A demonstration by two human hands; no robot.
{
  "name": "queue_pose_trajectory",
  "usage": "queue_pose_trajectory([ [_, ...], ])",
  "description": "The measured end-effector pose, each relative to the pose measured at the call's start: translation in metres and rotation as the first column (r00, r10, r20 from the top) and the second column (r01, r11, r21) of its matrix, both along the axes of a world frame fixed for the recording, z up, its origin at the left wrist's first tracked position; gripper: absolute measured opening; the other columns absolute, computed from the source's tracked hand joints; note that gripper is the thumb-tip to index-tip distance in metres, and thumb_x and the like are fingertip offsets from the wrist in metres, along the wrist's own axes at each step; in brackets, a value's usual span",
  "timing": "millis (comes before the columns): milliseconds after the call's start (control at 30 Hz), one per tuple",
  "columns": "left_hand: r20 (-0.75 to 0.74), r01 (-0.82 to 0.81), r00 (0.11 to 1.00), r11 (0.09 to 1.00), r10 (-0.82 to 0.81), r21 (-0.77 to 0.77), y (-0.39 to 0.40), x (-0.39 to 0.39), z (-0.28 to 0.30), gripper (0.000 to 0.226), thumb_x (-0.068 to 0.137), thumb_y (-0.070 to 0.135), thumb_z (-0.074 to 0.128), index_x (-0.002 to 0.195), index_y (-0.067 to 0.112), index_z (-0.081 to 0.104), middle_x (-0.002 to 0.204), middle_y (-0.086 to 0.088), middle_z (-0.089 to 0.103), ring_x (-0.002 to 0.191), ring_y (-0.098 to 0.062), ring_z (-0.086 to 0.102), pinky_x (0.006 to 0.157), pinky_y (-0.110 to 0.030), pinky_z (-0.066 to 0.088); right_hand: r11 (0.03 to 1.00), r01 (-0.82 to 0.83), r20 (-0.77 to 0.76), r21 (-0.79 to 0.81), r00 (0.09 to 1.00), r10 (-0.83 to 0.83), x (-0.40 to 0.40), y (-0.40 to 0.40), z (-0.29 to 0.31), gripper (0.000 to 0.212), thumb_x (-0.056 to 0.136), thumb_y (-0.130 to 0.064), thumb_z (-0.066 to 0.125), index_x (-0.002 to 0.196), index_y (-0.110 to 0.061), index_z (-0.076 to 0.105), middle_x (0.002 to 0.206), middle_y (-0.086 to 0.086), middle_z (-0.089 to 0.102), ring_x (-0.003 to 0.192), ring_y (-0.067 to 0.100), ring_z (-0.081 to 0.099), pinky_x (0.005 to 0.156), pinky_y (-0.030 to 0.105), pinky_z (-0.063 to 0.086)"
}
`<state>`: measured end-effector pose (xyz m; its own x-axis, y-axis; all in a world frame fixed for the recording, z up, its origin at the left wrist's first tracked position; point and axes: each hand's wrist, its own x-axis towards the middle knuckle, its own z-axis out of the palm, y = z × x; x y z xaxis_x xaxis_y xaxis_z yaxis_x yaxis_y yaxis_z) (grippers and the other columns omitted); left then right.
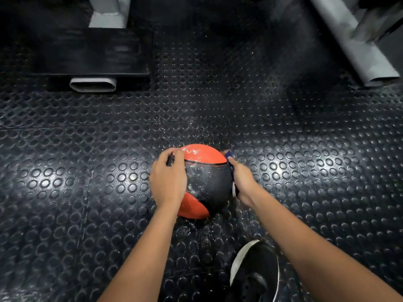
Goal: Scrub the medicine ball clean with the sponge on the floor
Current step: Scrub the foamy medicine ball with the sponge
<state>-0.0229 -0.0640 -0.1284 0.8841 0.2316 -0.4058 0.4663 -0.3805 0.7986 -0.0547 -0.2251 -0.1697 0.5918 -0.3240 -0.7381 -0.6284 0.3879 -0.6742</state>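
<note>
- Orange and black panels cover the medicine ball [205, 182], which sits on the studded black rubber floor [87, 192] between the person's two hands.
- White suds and wet streaks show on the ball's top and dark middle panel; droplets speckle the floor around it.
- The left hand [168, 179] rests on the ball's left side, fingers curled over its upper edge, steadying it.
- The right hand [242, 182] presses a blue sponge [229, 160] against the ball's right side, fingers wrapped round the sponge, which is mostly hidden.
- A black shoe with a white sole [255, 273] stands near the ball, below the right forearm.
- A grey tube [353, 40] lies far right, and a black block [91, 53] far left.
</note>
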Motion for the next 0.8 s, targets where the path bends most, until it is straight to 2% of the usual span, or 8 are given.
queue_pose_trajectory([
  [67,0.000,0.012,1.000,1.000,-0.012,-0.022,0.004,0.001,-0.003,0.021,0.098,0.053,0.049,0.110,0.051,0.065,0.122,0.011,0.067,0.113,-0.017,0.061,0.078,-0.033,0.037,0.965,0.004,0.120,-0.262,0.992,0.028,-0.002,0.009,0.007,0.040,0.108,-0.039,0.046,0.102,-0.015,0.077,0.103,0.003,0.078,0.110,0.027,0.071,0.103,0.045,0.052],
  [133,0.004,0.015,1.000,1.000,-0.015,-0.023,0.005,0.002,-0.004,0.022,0.096,0.055,0.048,0.109,0.052,0.066,0.122,0.011,0.067,0.113,-0.017,0.061,0.082,-0.036,0.038,0.868,0.027,0.315,-0.495,0.937,0.150,-0.011,0.027,0.028,0.030,0.108,-0.036,0.048,0.096,-0.031,0.076,0.099,-0.015,0.074,0.099,0.009,0.067,0.098,0.033,0.050],
  [233,0.018,0.019,1.000,1.000,-0.019,-0.005,0.005,0.000,-0.006,0.024,0.097,0.055,0.049,0.112,0.051,0.067,0.125,0.015,0.065,0.116,-0.015,0.058,0.088,-0.037,0.037,0.688,-0.015,0.366,-0.726,0.839,0.403,-0.027,0.040,0.025,0.032,0.109,-0.036,0.047,0.130,-0.027,0.070,0.128,-0.016,0.066,0.119,0.000,0.057,0.108,0.021,0.040],
  [333,0.032,0.021,0.999,1.000,-0.021,-0.003,0.002,-0.002,-0.006,0.024,0.097,0.055,0.049,0.113,0.050,0.068,0.125,0.015,0.065,0.114,-0.014,0.058,0.087,-0.036,0.036,0.861,0.051,0.373,-0.505,0.913,0.164,-0.017,0.028,0.009,0.037,0.109,-0.040,0.046,0.108,-0.015,0.073,0.102,-0.003,0.074,0.094,0.009,0.067,0.092,0.033,0.051],
  [433,0.025,-0.001,1.000,1.000,0.001,0.023,-0.003,0.000,-0.002,0.027,0.098,0.054,0.050,0.116,0.048,0.069,0.125,0.014,0.066,0.113,-0.014,0.056,0.089,-0.036,0.036,0.979,0.105,0.235,-0.174,0.970,-0.062,0.000,0.010,0.002,0.040,0.111,-0.028,0.045,0.111,0.003,0.072,0.102,0.011,0.075,0.094,0.018,0.067,0.091,0.036,0.052],
  [567,0.001,0.018,1.000,1.000,-0.018,0.005,-0.001,0.001,0.000,0.022,0.100,0.050,0.051,0.114,0.050,0.067,0.127,0.015,0.065,0.114,-0.013,0.056,0.087,-0.035,0.034,1.000,-0.010,-0.079,0.014,0.997,0.012,-0.004,-0.003,0.000,0.040,0.111,-0.031,0.042,0.089,-0.017,0.072,0.078,-0.001,0.076,0.078,0.016,0.066,0.070,0.029,0.049],
  [667,0.011,0.041,0.999,0.999,-0.041,-0.033,0.005,0.000,-0.003,0.015,0.099,0.050,0.051,0.106,0.055,0.063,0.124,0.015,0.067,0.115,-0.014,0.060,0.081,-0.033,0.037,0.998,0.061,-0.008,-0.016,0.998,-0.062,-0.008,0.005,0.004,0.040,0.111,-0.027,0.043,0.100,-0.006,0.074,0.083,0.004,0.075,0.085,0.022,0.066,0.072,0.030,0.048],
  [800,0.009,0.055,0.998,0.997,-0.055,-0.049,0.007,0.004,-0.002,0.015,0.100,0.048,0.051,0.106,0.053,0.064,0.124,0.017,0.066,0.115,-0.013,0.059,0.080,-0.033,0.038,0.879,0.087,0.330,-0.469,0.940,0.083,-0.022,0.023,0.024,0.040,0.109,-0.035,0.049,0.073,-0.022,0.059,0.069,-0.011,0.055,0.068,0.012,0.049,0.066,0.032,0.039],
])
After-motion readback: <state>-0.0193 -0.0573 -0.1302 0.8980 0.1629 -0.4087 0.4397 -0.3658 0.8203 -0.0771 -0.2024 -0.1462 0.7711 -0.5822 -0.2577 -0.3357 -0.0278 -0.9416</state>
